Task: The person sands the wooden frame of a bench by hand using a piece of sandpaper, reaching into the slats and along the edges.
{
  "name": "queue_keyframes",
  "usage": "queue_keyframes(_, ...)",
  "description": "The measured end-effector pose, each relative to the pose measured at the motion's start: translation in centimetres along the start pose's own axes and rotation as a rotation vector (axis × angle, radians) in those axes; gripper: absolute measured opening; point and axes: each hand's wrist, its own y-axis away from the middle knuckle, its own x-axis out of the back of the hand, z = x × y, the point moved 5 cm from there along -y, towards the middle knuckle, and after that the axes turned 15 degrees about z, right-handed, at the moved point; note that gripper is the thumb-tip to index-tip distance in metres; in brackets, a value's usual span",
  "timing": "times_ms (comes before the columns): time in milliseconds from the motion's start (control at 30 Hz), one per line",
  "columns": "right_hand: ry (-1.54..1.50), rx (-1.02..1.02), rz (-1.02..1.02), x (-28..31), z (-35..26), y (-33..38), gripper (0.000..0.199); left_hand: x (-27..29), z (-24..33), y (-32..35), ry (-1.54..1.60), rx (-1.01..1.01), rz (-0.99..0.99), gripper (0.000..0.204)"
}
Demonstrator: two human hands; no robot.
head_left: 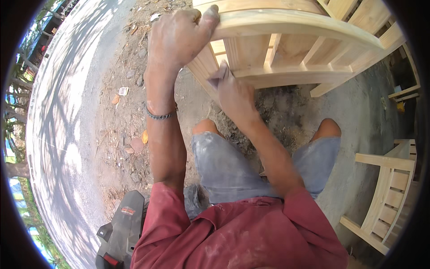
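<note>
Wooden frame: the pale slatted wooden frame (293,23) stands before the person, its far side cut off by the upper edge of the view.
Left hand: the left hand (177,42) is closed over the left end of the frame's curved rail; the fingertips' hold on the far side cannot be seen.
Right hand: the right hand (237,96), lower on the frame's left upright, is closed on a purplish sheet (214,82), pressing it to the wood; the fingers hide most of it.
Second slatted piece: below and right of the frame, a similar wooden piece (387,160) is partly lost at the dark rim.
Dark plastic body: well below and left of the frame, the dark plastic body (126,217) is cut off at the lower edge.
</note>
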Motion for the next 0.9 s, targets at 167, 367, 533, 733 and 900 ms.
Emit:
queue_keyframes(167, 0.05, -0.048, 0.173, -0.3, -0.7, 2.0, 0.058, -0.2, -0.4, -0.4, -0.045, 0.078, -0.06, 0.062)
queue_keyframes(367, -0.043, -0.058, 0.281, 0.2, -0.2, 2.0, 0.06, -0.2, -0.9, -0.3, -0.022, 0.021, -0.036, 0.063)
queue_keyframes(533, -0.101, -0.045, 0.036, -0.4, 0.6, -0.6, 0.061, 0.1, -0.1, -0.5, 0.02, 0.045, -0.021, 0.064)
queue_keyframes(733, -0.15, -0.092, 0.283, -0.5, 0.7, 1.1, 0.059, -0.2, -0.2, -0.1, -0.029, 0.084, -0.057, 0.061)
queue_keyframes(900, -0.183, -0.073, 0.389, -0.4, 0.4, 1.5, 0.046, 0.1, -0.6, -0.3, 0.016, 0.102, -0.014, 0.061)
